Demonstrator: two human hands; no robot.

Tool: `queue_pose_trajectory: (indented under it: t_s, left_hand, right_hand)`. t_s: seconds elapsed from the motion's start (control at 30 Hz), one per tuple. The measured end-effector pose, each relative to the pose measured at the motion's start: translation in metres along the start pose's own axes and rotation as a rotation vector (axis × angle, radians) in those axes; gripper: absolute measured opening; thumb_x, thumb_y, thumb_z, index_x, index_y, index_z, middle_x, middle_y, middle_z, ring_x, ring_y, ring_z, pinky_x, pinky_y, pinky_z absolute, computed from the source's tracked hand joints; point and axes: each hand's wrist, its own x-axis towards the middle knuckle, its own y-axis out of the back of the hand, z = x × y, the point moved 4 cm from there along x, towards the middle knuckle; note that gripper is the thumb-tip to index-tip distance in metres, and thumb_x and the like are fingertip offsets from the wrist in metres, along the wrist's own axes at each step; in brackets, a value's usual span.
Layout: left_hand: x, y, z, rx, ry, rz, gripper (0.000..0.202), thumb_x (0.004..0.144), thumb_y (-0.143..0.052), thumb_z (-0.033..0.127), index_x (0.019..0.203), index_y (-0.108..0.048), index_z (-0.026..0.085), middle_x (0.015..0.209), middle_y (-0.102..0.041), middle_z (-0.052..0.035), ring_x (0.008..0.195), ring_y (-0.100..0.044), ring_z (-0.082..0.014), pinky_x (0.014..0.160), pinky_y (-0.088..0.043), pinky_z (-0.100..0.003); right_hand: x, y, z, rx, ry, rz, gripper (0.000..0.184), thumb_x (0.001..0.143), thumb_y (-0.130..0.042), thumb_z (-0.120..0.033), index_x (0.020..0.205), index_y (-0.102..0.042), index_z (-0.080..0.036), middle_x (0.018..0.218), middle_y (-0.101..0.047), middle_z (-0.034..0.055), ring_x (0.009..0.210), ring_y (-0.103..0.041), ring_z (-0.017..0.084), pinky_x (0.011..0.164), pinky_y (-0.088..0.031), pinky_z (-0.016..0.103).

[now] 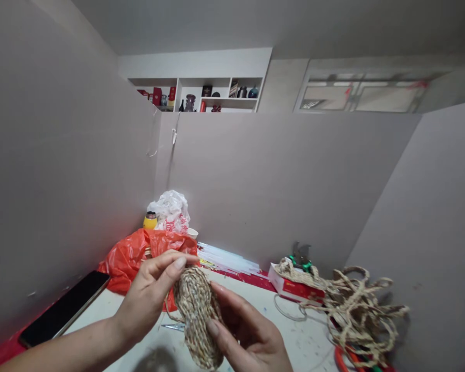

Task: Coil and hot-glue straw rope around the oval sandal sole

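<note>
A sole-shaped piece of coiled straw rope [199, 315] is held up over the white tabletop, narrowing slightly at its middle. My right hand [251, 330] grips its right side, with the thumb on the near face and the fingers behind. At the upper left edge of the piece, my left hand [155, 289] has its thumb and forefinger pressed together. What lies in that pinch is too small to make out. A thin loose strand hangs below the left fingers. Behind the piece lies a pointed metal tool [174, 326], partly hidden.
A phone [65, 307] lies at left near a red plastic bag [127, 256]. White sticks [228, 258] lie along the back. At right are a red-and-white box [294, 287], green-handled cutters [301, 262] and a tangle of braided straw rope [366, 310]. Grey partitions [275, 181] enclose the table.
</note>
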Motion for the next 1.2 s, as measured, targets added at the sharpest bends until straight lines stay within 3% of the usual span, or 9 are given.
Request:
queue_pose_trajectory:
  t_s: [0.13,0.27,0.37,0.47,0.53,0.7,0.8,1.03,1.2]
  left_hand:
    - [-0.002,-0.001,0.001,0.008,-0.016,-0.038,0.025,0.088,-0.055,0.037,0.094,-0.076,0.025,0.089,-0.068,-0.0029,0.089,-0.056,-0.0179,0.084,-0.042,-0.027]
    - [0.001,-0.002,0.0,-0.237,0.083,-0.061,0.031,0.09,-0.051,0.041,0.104,-0.072,0.024,0.105,-0.069,-0.0051,0.102,-0.056,-0.0203,0.092,-0.042,-0.031]
    - [0.006,0.001,-0.003,-0.341,0.141,0.005,0.026,0.086,-0.058,0.038,0.096,-0.073,0.02,0.096,-0.069,-0.0058,0.089,-0.059,-0.0176,0.083,-0.046,-0.029]
    - [0.008,0.0,-0.009,-0.363,0.168,0.051,0.018,0.079,-0.067,0.034,0.083,-0.073,0.017,0.084,-0.069,-0.004,0.076,-0.059,-0.0137,0.075,-0.047,-0.025]
    - [0.007,-0.004,-0.014,-0.364,0.179,0.038,0.019,0.079,-0.068,0.033,0.09,-0.072,0.018,0.09,-0.071,-0.0051,0.08,-0.061,-0.0145,0.077,-0.047,-0.026]
    - [-0.004,-0.021,-0.027,-0.339,0.212,-0.14,0.029,0.083,-0.065,0.031,0.11,-0.068,0.02,0.101,-0.071,-0.0067,0.094,-0.061,-0.0166,0.091,-0.043,-0.029]
    - [-0.008,-0.027,-0.038,-0.31,0.249,-0.193,0.027,0.083,-0.065,0.032,0.105,-0.07,0.017,0.094,-0.072,-0.0072,0.086,-0.061,-0.0161,0.083,-0.045,-0.029]
    - [-0.015,-0.035,-0.048,-0.408,0.357,-0.232,0.026,0.083,-0.064,0.032,0.101,-0.07,0.015,0.086,-0.071,-0.0073,0.078,-0.062,-0.0164,0.081,-0.047,-0.031]
    - [-0.018,-0.033,-0.054,-0.354,0.462,-0.158,0.026,0.082,-0.065,0.033,0.101,-0.07,0.017,0.089,-0.073,-0.0064,0.081,-0.064,-0.0182,0.079,-0.048,-0.029]
  right_hand:
    - [0.0,0.0,-0.002,0.006,0.003,-0.009,0.036,0.079,-0.072,-0.036,0.114,-0.068,-0.028,0.114,-0.072,0.0098,0.1,-0.069,0.023,0.086,-0.057,0.031]
    - [0.002,0.0,-0.007,0.057,-0.003,-0.001,0.035,0.08,-0.072,-0.033,0.114,-0.068,-0.028,0.114,-0.072,0.0086,0.1,-0.069,0.023,0.086,-0.057,0.032]
    - [0.004,0.0,-0.009,0.095,-0.018,0.02,0.036,0.079,-0.073,-0.031,0.115,-0.067,-0.028,0.115,-0.071,0.0075,0.104,-0.067,0.023,0.09,-0.055,0.033]
    - [0.005,0.001,-0.006,0.138,-0.03,0.073,0.034,0.078,-0.074,-0.031,0.112,-0.068,-0.028,0.114,-0.072,0.0072,0.104,-0.067,0.022,0.09,-0.054,0.031]
    - [0.005,0.001,-0.002,0.157,-0.034,0.113,0.034,0.078,-0.074,-0.03,0.111,-0.068,-0.028,0.112,-0.072,0.0074,0.102,-0.068,0.023,0.089,-0.055,0.031]
    - [0.001,0.003,0.01,0.141,-0.028,0.14,0.037,0.08,-0.072,-0.026,0.116,-0.064,-0.029,0.116,-0.07,0.0065,0.104,-0.066,0.023,0.088,-0.055,0.032]
    - [0.0,0.002,0.019,0.133,-0.026,0.085,0.037,0.083,-0.068,-0.022,0.118,-0.06,-0.031,0.117,-0.069,0.0056,0.105,-0.065,0.022,0.086,-0.055,0.031]
    - [-0.004,-0.006,0.022,0.148,-0.056,0.112,0.039,0.083,-0.065,-0.015,0.117,-0.054,-0.029,0.111,-0.069,0.0037,0.099,-0.067,0.019,0.084,-0.054,0.028]
    - [-0.003,-0.014,0.012,0.122,0.004,0.099,0.041,0.077,-0.062,-0.002,0.108,-0.06,-0.028,0.106,-0.071,0.0001,0.097,-0.068,0.016,0.088,-0.052,0.027]
